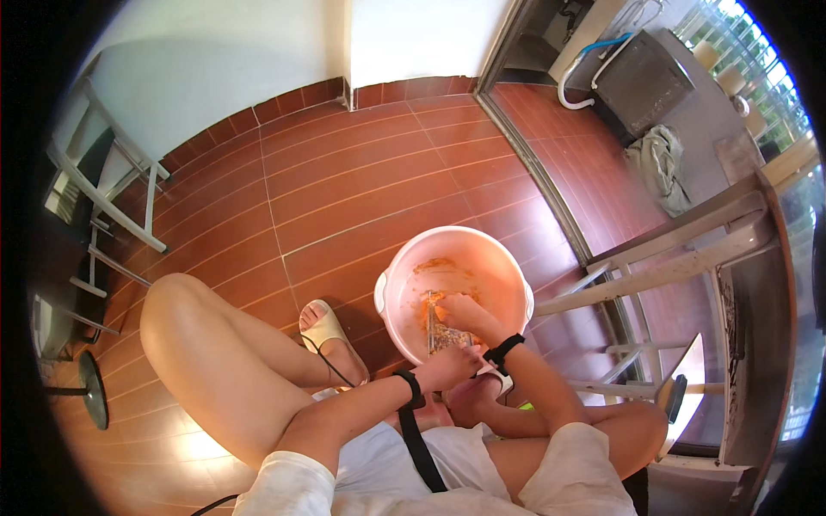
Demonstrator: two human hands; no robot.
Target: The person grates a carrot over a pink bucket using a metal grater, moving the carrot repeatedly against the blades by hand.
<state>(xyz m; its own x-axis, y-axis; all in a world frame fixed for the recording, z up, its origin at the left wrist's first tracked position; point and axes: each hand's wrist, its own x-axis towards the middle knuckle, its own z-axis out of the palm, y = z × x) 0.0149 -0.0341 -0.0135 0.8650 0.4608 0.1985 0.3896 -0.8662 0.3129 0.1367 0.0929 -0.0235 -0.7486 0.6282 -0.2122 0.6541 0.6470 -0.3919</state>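
Note:
A pink plastic basin [493, 258] with white side handles stands on the floor between my legs. A metal grater [445, 337] leans inside it, orange bits stuck to its face. My left hand [450, 364] grips the grater's near end at the basin's front rim. Over the grater's far part, my right hand [463, 312] presses an orange vegetable piece [441, 304], perhaps carrot, against the surface; my fingers hide most of it. Orange shreds [433, 264] cling to the basin's bottom and far wall.
Reddish-brown tiles [348, 193] cover the floor. A wooden-framed table or bench [671, 277] stands close on my right, past a sliding-door track [548, 184]. Metal-legged chairs [110, 193] are at the left. A black cable [326, 361] runs by my slippered foot [329, 332].

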